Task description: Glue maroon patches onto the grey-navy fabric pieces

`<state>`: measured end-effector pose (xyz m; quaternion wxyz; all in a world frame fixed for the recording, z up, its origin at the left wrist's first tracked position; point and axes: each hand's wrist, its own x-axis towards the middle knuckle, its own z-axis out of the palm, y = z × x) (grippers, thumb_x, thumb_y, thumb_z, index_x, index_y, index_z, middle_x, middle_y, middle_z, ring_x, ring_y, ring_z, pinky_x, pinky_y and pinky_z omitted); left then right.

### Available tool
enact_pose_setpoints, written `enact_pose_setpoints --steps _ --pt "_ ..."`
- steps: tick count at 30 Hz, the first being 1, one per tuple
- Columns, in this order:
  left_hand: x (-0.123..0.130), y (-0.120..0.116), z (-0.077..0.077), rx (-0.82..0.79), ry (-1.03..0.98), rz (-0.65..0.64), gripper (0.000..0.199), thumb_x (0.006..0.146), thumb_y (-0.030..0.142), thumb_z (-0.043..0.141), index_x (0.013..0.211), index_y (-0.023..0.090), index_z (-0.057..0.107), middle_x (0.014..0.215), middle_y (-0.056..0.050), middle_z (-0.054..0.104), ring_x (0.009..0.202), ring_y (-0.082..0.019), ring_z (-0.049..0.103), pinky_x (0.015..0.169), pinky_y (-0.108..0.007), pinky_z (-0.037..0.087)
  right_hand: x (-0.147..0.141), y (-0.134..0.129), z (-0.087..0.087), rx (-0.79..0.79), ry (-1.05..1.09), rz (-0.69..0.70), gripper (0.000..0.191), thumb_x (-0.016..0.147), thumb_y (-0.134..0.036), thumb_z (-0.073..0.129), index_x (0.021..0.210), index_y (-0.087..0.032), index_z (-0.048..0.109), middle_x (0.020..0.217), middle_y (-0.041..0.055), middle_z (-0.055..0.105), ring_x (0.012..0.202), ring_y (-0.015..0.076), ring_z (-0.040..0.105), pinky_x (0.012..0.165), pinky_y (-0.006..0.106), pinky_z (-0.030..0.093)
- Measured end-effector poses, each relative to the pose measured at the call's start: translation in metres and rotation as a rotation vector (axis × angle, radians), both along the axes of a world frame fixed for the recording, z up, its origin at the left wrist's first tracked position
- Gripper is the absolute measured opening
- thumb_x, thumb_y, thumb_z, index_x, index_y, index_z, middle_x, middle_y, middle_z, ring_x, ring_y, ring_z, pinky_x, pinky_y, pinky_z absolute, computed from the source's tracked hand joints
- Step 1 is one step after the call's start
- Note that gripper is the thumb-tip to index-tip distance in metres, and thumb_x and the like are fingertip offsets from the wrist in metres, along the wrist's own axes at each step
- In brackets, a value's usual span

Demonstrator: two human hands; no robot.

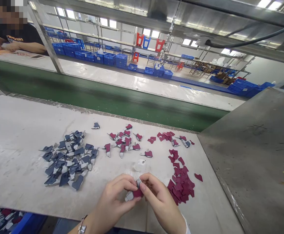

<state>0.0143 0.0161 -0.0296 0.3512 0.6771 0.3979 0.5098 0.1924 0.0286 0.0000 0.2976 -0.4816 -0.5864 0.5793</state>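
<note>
My left hand (pixel 117 198) pinches a small grey plastic part with a maroon patch (pixel 138 193) between thumb and fingers. From the other side, my right hand (pixel 160 198) grips the same part with thumb and forefinger near its grey upper end. Fingers cover some of it. Left of my hands lies a heap of dark blue and grey parts (pixel 71 159). Beyond them is a looser group of grey parts with maroon faces (pixel 122 141). To the right, flat maroon pieces (pixel 182 183) are piled. A small white round object (pixel 140 165) sits just past my fingertips.
A green conveyor belt (pixel 107 100) runs behind the white worktable (pixel 15 130). A metal panel (pixel 251 146) stands at the right. At lower left is a blue bin (pixel 29 224) of parts. Another person (pixel 22 42) sits across the belt at far left.
</note>
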Motion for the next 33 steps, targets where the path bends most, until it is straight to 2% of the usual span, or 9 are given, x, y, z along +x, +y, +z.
enact_pose_setpoints --steps 6,12,17,20,23,26,28,33 --pt "0.003 -0.002 0.000 0.007 -0.062 0.032 0.020 0.080 0.007 0.074 0.088 0.023 0.063 0.085 0.001 0.067 0.076 -0.012 0.067 0.071 -0.021 0.056 -0.009 -0.011 0.005 0.185 -0.225 -0.030 0.029 0.102 -0.046 0.037 0.102 -0.022 0.054 0.089 0.0030 0.059 0.083 0.0203 0.057 0.076 0.030 0.044" --pt "0.000 -0.012 -0.006 -0.108 -0.216 0.000 0.025 0.078 0.008 0.077 0.090 0.025 0.065 0.087 0.001 0.066 0.082 -0.014 0.066 0.072 -0.023 0.057 -0.010 -0.016 0.008 0.251 -0.218 0.046 0.027 0.103 -0.043 0.033 0.100 -0.023 0.051 0.077 0.0002 0.053 0.071 0.0188 0.053 0.066 0.029 0.041" --pt "0.004 -0.019 -0.007 -0.052 -0.273 0.011 0.030 0.076 0.005 0.078 0.092 0.027 0.065 0.087 0.003 0.065 0.081 -0.011 0.065 0.074 -0.019 0.056 -0.005 -0.018 0.017 0.274 -0.206 0.082 0.025 0.102 -0.039 0.040 0.098 -0.021 0.057 0.085 0.0047 0.061 0.080 0.0214 0.059 0.072 0.031 0.044" --pt "0.005 -0.020 -0.004 -0.172 -0.253 0.020 0.029 0.078 0.012 0.077 0.098 0.027 0.062 0.091 0.002 0.066 0.083 -0.013 0.066 0.073 -0.020 0.056 -0.002 -0.017 0.021 0.330 -0.241 0.098 0.019 0.102 -0.034 0.043 0.102 -0.022 0.058 0.091 0.0048 0.064 0.085 0.0212 0.061 0.076 0.031 0.045" --pt "0.001 -0.019 0.002 -0.341 -0.057 0.002 0.024 0.084 0.021 0.073 0.105 0.026 0.062 0.093 0.000 0.069 0.085 -0.015 0.066 0.078 -0.024 0.055 -0.001 -0.016 0.022 0.414 -0.341 0.119 0.015 0.102 -0.026 0.044 0.100 -0.022 0.059 0.092 0.0046 0.064 0.086 0.0219 0.060 0.076 0.032 0.044" --pt "-0.003 -0.018 0.011 -0.364 0.164 -0.030 0.008 0.086 0.025 0.070 0.086 0.020 0.064 0.079 0.001 0.067 0.076 -0.015 0.063 0.074 -0.025 0.051 0.000 -0.015 0.022 0.471 -0.420 0.188 0.016 0.101 -0.021 0.043 0.099 -0.021 0.059 0.088 0.0046 0.062 0.081 0.0222 0.057 0.072 0.033 0.043" --pt "-0.004 -0.019 0.014 -0.385 0.203 -0.030 0.017 0.084 0.027 0.070 0.075 0.018 0.060 0.070 0.002 0.062 0.068 -0.014 0.059 0.068 -0.024 0.047 0.002 -0.014 0.024 0.499 -0.416 0.248 0.015 0.101 -0.021 0.044 0.100 -0.020 0.059 0.084 0.0041 0.061 0.079 0.0217 0.056 0.069 0.033 0.042" --pt "0.002 -0.023 0.019 -0.504 0.026 -0.057 0.021 0.079 0.028 0.074 0.069 0.016 0.060 0.066 0.002 0.064 0.066 -0.014 0.058 0.063 -0.022 0.044 0.011 -0.012 0.030 0.565 -0.331 0.368 0.016 0.102 -0.022 0.044 0.100 -0.019 0.059 0.083 0.0039 0.061 0.078 0.0210 0.052 0.068 0.032 0.041"
